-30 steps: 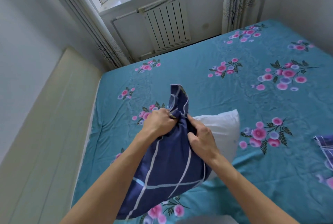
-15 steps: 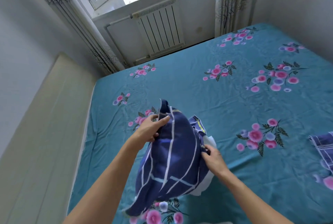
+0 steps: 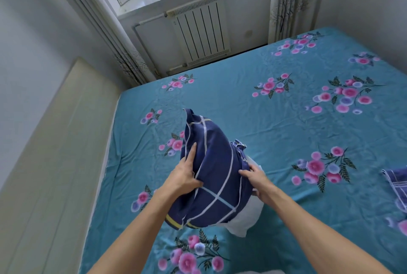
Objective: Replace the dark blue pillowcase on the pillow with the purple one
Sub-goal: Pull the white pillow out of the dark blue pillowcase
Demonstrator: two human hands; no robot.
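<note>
A: Position of the pillow (image 3: 244, 218)?

B: Held up over the bed sheet (image 3: 286, 124), between the two hands. Most of it is covered by the dark blue pillowcase (image 3: 215, 174). White pillow shows only at the lower right, just below and behind the right hand (image 3: 256, 178).

A: Left hand (image 3: 186, 176)?

B: On the left face of the pillowcase. Index finger lies straight up along the cloth; the other fingers and thumb pinch a fold of fabric near the palm. So it has hold of the pillowcase.

A: Right hand?

B: On the right edge of the pillowcase, where the cloth bunches against the exposed pillow. Fingers curl onto the blue cloth. Whether it grips the cloth alone or the pillow through it, I cannot tell.

A: Case opening?

B: A yellow-striped hem hangs at the bottom, below the left hand. One corner of the case sticks up beyond the left fingertips.

A: Other items?

B: A second piece of striped purple cloth (image 3: 396, 180) lies flat on the sheet, well to the right of the right hand, cut off by the frame edge. A radiator (image 3: 201, 31) stands under the window, far beyond both hands.
</note>
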